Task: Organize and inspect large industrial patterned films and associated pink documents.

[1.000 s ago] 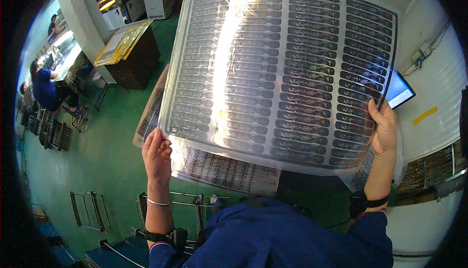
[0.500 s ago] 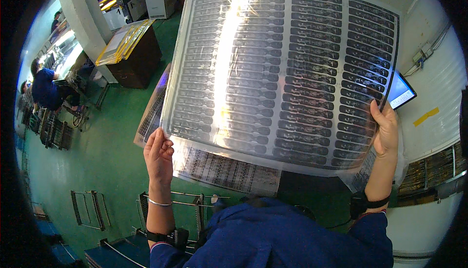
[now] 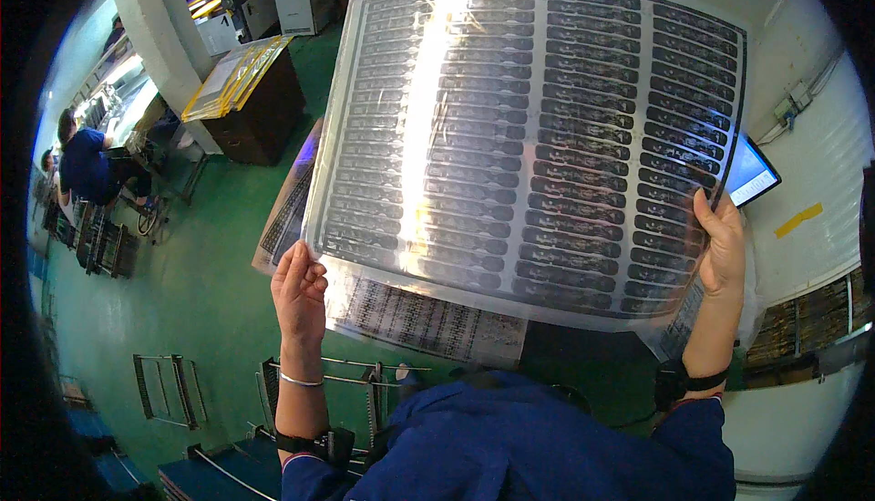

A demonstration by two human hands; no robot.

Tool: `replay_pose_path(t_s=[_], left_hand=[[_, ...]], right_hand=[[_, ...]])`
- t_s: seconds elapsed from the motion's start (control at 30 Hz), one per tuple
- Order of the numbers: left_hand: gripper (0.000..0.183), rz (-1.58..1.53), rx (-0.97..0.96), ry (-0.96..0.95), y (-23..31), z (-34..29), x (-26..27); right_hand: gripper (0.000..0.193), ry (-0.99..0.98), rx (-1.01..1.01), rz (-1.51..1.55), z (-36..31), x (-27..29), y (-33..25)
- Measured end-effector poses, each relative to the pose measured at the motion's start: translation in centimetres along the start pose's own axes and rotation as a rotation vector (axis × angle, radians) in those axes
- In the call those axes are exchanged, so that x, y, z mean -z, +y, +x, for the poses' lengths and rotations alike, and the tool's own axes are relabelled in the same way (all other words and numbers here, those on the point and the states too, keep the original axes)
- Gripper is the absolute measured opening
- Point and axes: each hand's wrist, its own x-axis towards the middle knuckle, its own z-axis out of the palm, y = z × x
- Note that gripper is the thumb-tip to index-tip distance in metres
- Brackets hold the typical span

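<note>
A large, clear film sheet (image 3: 529,154) is held up in front of me, printed with columns of dark, elongated shapes. Bright light reflects in a vertical band on its left half. My left hand (image 3: 299,289) pinches the lower left corner between thumb and fingers. At the right edge, my right hand (image 3: 722,244) grips the film with its thumb on the near face and its fingers mostly behind. Below and behind it lie other printed films (image 3: 428,320), partly covered by the raised sheet. What lies directly behind the sheet is mostly hidden.
A lit screen (image 3: 755,173) stands behind the sheet's right edge. At the far left is a brown cabinet (image 3: 260,118) topped with yellow-edged sheets (image 3: 239,72). Metal racks (image 3: 169,392) stand on the green floor (image 3: 210,273). A person (image 3: 87,164) sits at the left.
The sheet and both my hands keep almost the same place and grip. The surroundings shift very slightly in the picture. The seated person at the far left has moved a little.
</note>
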Motion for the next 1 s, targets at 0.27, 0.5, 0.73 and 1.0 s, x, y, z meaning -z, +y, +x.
replay_pose_path(t_s=[0.27,0.5,0.73,1.0], left_hand=[[0.018,0.009,0.014,0.008,0.5,-0.8,0.3],[0.021,-0.018,-0.026,-0.147,1.5,-1.9,0.1],[0.020,0.049,-0.013,-0.036,1.0,-1.5,0.0],[0.017,0.008,0.006,-0.058,0.0,-1.6,0.4]], right_hand=[[0.038,0.081,-0.019,-0.095,0.0,0.9,0.4],[0.035,0.072,-0.023,-0.058,-0.5,3.1,0.5],[0.036,0.109,-0.015,-0.134,-0.3,3.2,0.3],[0.032,0.015,-0.026,-0.048,-0.3,0.8,-0.9]])
